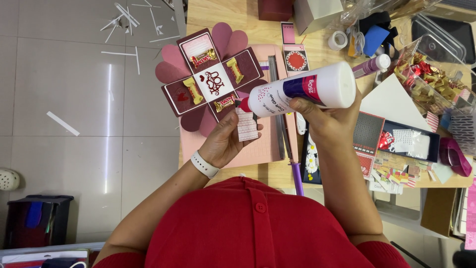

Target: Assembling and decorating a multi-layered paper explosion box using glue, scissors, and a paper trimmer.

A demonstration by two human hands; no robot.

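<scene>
My right hand (325, 116) grips a white glue bottle (307, 89) with a red cap, held sideways with its nozzle pointing left. The nozzle meets a small patterned paper piece (246, 125) that my left hand (223, 141) holds from below; a white band sits on that wrist. Just beyond lies an unfolded maroon paper box (210, 82) with pink heart-shaped flaps, a white centre square and several small gold-wrapped chocolates stuck to its panels. It rests partly on a pink paper trimmer (270, 144).
A wooden table (233, 17) carries a purple glue stick (369, 64), tape roll (338, 39), clear box of wrapped sweets (431, 79), a dark tray of paper bits (411, 141) and daisy cutouts (311, 159). Paper strips litter the grey floor (74, 74) at left.
</scene>
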